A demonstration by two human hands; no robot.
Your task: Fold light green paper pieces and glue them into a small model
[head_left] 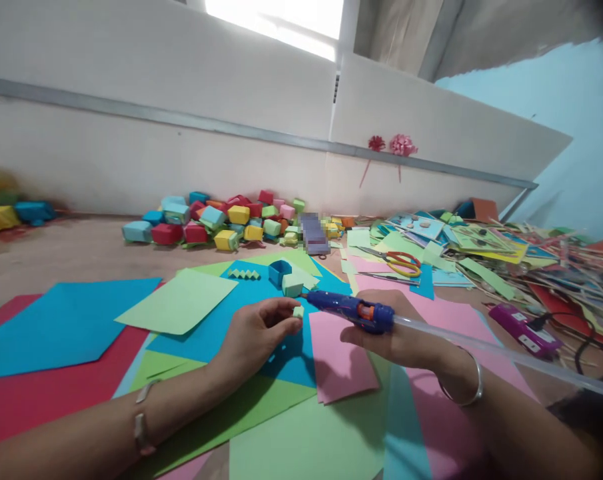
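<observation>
My left hand (pixel 254 333) pinches a small folded light green paper piece (pixel 298 312) between thumb and fingertips. In my right hand (pixel 381 337) is a dark blue hot glue gun (pixel 338 307), with a long clear glue stick (pixel 481 343) running out of its back. The nozzle points left, close to a small light green paper box (pixel 292 285); whether it touches the box I cannot tell. Behind that box stands a blue paper box (pixel 280 272). A zigzag-folded green strip (pixel 244 274) lies to its left on blue paper (pixel 196 350).
Many small coloured paper boxes (pixel 196 232) are piled along the wall, beside a phone-like object (pixel 314 233). Scissors (pixel 401 260) lie on pink paper at right. A purple power strip (pixel 524 330) with a black cable and heaped paper scraps (pixel 571 267) fill the right side.
</observation>
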